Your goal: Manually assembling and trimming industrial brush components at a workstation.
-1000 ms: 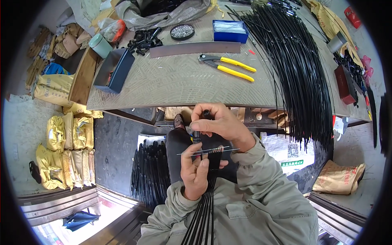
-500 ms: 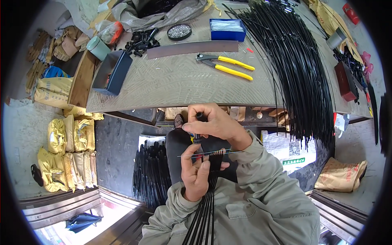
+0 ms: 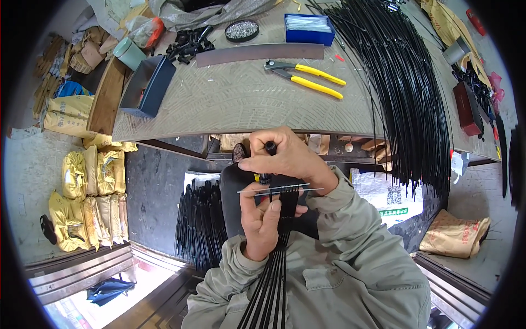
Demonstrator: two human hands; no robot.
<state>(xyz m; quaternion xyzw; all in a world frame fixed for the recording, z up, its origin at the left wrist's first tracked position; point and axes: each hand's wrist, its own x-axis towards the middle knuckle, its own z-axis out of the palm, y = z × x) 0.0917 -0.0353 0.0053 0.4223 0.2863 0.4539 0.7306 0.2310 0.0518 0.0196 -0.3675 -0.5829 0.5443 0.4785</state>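
My left hand (image 3: 261,227) is closed on a fan of thin black rods (image 3: 289,205), held between thumb and fingers. Their long ends run down across my jacket. Across their upper ends lies a thin pale wire (image 3: 249,191), sticking out on both sides. Just above, my right hand (image 3: 293,156) is curled around a black tubular part (image 3: 270,147) that stands roughly upright. The tube's lower end comes close to the left index finger; whether it touches the rods is hidden.
On the table (image 3: 230,109) ahead lie yellow-handled cutters (image 3: 315,79), a metal strip (image 3: 260,54), a blue box of pale wires (image 3: 308,30) and a dish of small metal pieces (image 3: 241,30). A large bundle of black rods (image 3: 402,104) overhangs the table edge at right. More rods (image 3: 201,227) stand at left.
The view has shifted slightly, so the table and both hands sit higher in the picture. The wire reaches farther out to the right of the rods. Both grips look the same.
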